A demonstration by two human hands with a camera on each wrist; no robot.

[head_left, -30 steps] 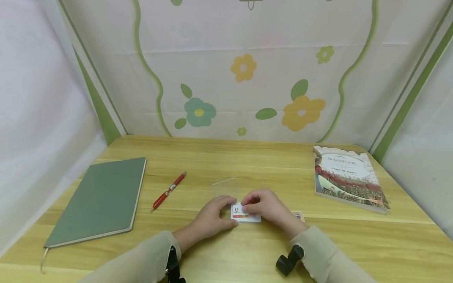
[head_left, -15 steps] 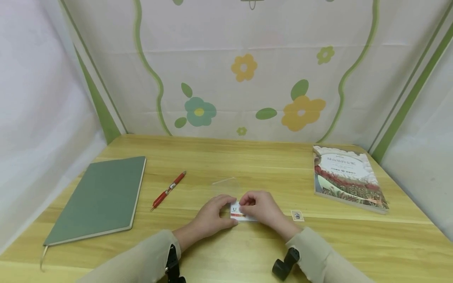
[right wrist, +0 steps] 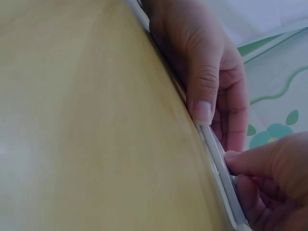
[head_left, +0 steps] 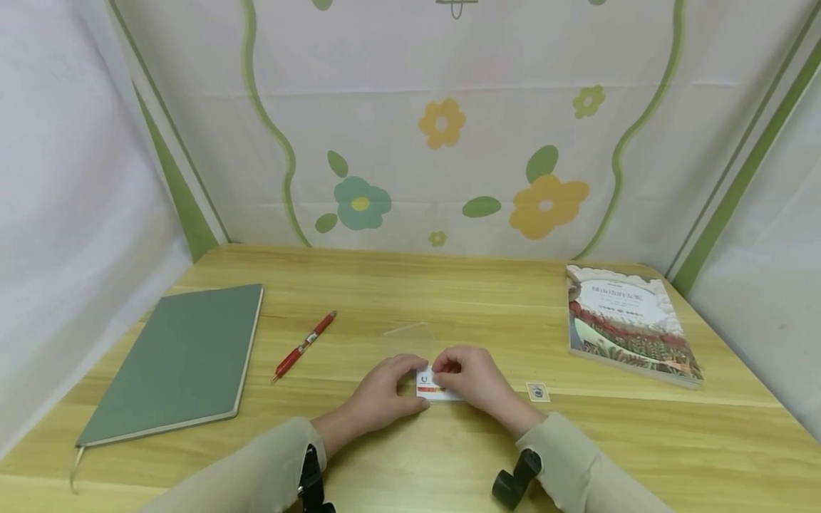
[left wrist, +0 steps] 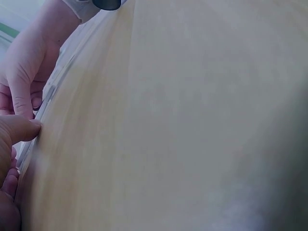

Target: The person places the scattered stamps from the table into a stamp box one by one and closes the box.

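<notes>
On the bench point(head_left: 410, 463), my left hand point(head_left: 386, 390) grips the white card point(head_left: 428, 391) between parted fingers while my right hand point(head_left: 477, 375), fingers curled, seemingly works its face, hold unclear, so steadiness comes next.

In the head view's lower centre, the right hand point(head_left: 473, 376) covers the right part of the white card point(head_left: 425, 390); whether anything sits between its fingertips cannot be told. The card's small lettering is illegible, and so is the picture on the little square point(head_left: 537, 392). The clear sheet point(head_left: 408, 340) barely shows its outline. Both sleeves point(head_left: 253, 470) run off the bottom edge. The left wrist view cuts the left hand point(left wrist: 14, 139) at its left edge, with dark blur lower right.
</notes>
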